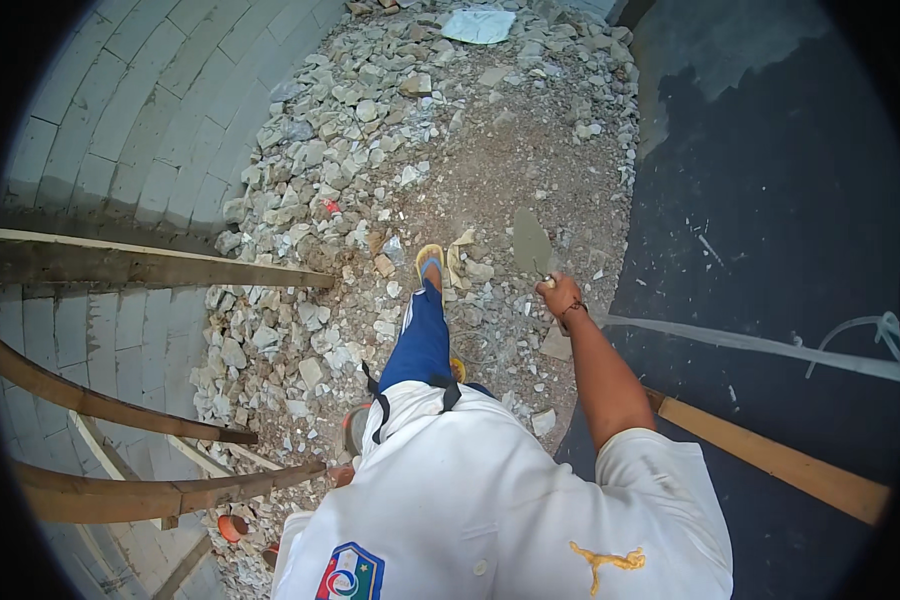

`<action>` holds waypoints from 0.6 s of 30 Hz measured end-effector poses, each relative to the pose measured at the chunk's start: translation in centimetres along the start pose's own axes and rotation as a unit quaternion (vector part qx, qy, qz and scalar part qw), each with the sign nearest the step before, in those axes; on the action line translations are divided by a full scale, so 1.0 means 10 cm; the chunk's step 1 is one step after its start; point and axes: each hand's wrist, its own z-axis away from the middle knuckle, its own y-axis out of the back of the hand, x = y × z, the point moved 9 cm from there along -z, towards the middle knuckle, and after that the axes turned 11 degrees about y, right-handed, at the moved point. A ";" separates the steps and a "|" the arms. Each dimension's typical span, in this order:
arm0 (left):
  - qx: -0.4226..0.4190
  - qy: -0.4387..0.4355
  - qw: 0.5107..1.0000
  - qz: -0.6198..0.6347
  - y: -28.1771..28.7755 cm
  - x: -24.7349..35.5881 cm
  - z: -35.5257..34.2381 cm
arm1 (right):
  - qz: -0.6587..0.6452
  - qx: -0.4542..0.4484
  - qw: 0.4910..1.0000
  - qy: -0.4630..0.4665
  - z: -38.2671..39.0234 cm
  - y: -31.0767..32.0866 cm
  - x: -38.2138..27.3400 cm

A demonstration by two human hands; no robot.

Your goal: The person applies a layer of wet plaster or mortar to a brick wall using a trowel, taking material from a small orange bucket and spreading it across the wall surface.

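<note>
Head view, looking down past a white shirt [470, 500]: the right arm [610, 370] reaches forward from its short sleeve, elbow nearly straight. The right hand [562, 296], a dark band [574, 308] at its wrist, is wrapped around the handle of a trowel [532, 241]. The blade points ahead of the fist, held above gravelly ground [500, 165]; whether it touches is unclear. Left of the hand is a foot in a yellow sandal [429, 264], with loose rubble [340, 150] farther left. To the hand's right spreads a dark surface [770, 220], crossed by a pale strip [710, 338].

The left hand is out of sight, so its state cannot be told. The fist covers most of the trowel's handle. The second foot is largely hidden behind the clothing, and a grey-and-red object [355, 430] beside the shirt is hard to make out.
</note>
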 end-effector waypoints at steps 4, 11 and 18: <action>-0.008 -0.001 1.000 0.024 -1.34 -0.47 0.20 | -0.082 0.020 0.990 -0.117 -1.24 0.00 0.65; -0.022 0.005 0.999 0.043 -4.16 -1.21 0.72 | 0.000 0.026 0.942 -0.335 -2.29 1.08 2.02; -0.055 -0.029 0.996 0.065 -6.58 -1.87 1.61 | 0.055 -0.161 0.874 -0.456 -3.42 2.12 2.54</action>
